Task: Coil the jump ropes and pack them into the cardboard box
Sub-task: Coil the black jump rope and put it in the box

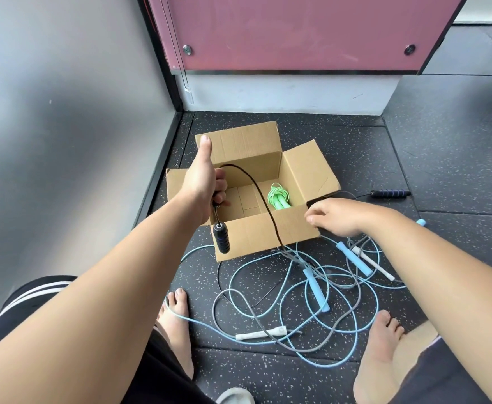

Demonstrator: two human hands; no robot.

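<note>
Black jump rope (256,185) is up in the left hand (205,182): fingers wrapped round the cord, thumb pointing up, one black handle (221,237) dangling below the fist in front of the cardboard box (253,231). Right hand (338,215) is down at the box's near right corner, fingers curled. Whether they pinch the cord there, I can't tell, since the hand itself hides it.

The cord arcs from the left fist across the open box and drops over the front wall towards 5 o'clock. The far handle (390,194) lies on the floor at 2 o'clock from the right hand, long axis 9 to 3, so the right hand is nearer. Green rope (279,198) sits coiled inside the box. Blue and grey ropes (316,290) tangle at 6 o'clock, and the black cord's run through them is hard to follow.
</note>
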